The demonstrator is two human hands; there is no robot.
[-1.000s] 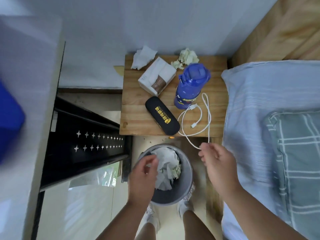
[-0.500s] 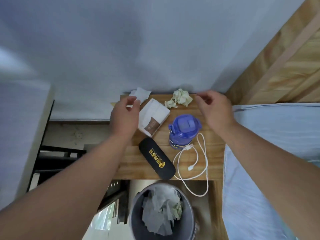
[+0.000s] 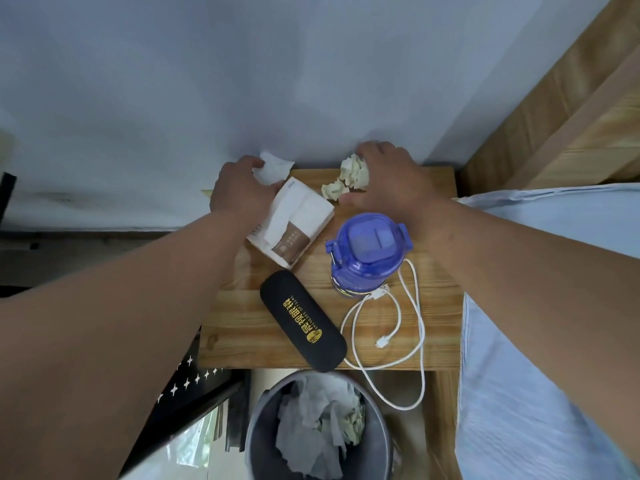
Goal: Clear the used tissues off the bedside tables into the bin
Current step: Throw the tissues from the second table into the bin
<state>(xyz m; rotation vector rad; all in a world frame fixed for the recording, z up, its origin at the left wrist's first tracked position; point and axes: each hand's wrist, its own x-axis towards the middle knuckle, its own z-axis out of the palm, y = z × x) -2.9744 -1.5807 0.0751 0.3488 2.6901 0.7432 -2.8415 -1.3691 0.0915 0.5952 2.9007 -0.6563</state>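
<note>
White crumpled tissue point(image 3: 277, 167): lay at the far left corner of the pale wooden bedside table point(image 3: 239, 323), against the wall. Your left hand point(image 3: 242, 188) gripped its left edge with curled fingers.
Yellowish tissue wad point(image 3: 354, 170): sat at the table's far edge, directly under your right hand point(image 3: 391, 178), whose fingers curled over it from above.
Smaller yellowish scrap point(image 3: 333, 191): lay loose just beside the wad, near your right thumb.
Grey round bin point(image 3: 257, 441): stood on the floor below the table's near edge, with discarded tissues point(image 3: 311, 427) inside.
Between your arms: white tissue pack point(image 3: 294, 226), blue lidded bottle point(image 3: 367, 251), black glasses case point(image 3: 303, 320), white charging cable point(image 3: 420, 327).
</note>
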